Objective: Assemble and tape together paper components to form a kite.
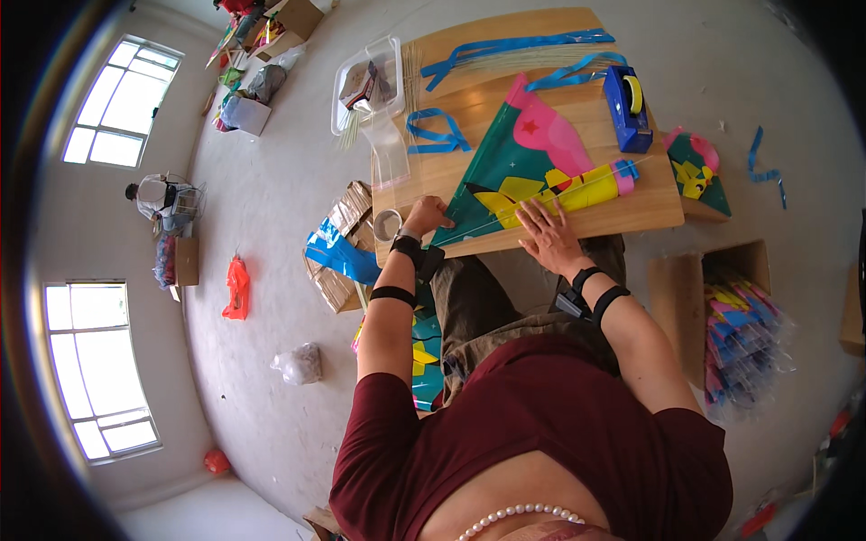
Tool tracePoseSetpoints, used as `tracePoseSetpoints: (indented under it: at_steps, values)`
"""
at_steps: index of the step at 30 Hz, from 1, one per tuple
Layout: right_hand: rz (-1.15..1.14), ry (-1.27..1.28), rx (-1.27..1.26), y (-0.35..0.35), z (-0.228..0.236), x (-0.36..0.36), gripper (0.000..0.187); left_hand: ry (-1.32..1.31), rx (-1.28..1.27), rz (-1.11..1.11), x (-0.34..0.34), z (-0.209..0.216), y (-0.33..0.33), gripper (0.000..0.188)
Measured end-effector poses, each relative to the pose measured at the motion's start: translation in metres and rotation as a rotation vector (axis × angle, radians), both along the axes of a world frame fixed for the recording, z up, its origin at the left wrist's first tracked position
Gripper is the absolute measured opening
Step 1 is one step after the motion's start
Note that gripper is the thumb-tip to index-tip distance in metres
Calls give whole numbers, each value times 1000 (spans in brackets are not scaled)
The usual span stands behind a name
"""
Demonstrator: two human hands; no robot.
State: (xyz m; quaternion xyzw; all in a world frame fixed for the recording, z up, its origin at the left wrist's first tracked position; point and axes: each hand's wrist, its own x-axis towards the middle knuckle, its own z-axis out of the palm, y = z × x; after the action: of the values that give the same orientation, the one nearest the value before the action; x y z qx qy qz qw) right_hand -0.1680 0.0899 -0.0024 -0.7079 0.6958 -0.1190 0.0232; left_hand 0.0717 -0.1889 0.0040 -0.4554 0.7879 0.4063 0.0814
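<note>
My left hand (pixel 428 217) curls at the near-left corner of the green-and-pink sheet (pixel 483 194); can't tell if it's pinching. Sheet lies on the wooden table (pixel 657 200), by my edge. My right hand (pixel 552 239) is open, fingers spread over the sheet's yellow band (pixel 588 187). Best approach: anchor corner, press evenly, work 2 hands together, avoid creases.

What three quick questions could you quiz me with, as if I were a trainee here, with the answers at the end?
1. True or false: the right hand rests on the tape dispenser.
2. What colour is the tape dispenser's body? (a) red (b) blue (c) white
3. Which round, hollow thing sits on the wooden table beside the left hand?

Key: 1. False; it lies on the triangular printed sheet. 2. b. 3. A roll of tape.
</note>
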Motion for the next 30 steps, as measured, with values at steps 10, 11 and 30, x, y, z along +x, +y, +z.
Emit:
tracePoseSetpoints:
  at_steps: [10, 11, 30]
  values:
    - [6, -7, -11, -1, 3, 1, 68, 136, -403, 23, -34, -11, 17, 52]
    - [13, -12, -15, -2, 3, 1, 68, 138, -429, 27, -38, -12, 17, 53]
    - [-9, 17, -40, -1, -2, 2, 64, 277, -795, -60, -66, 9, 106, 22]
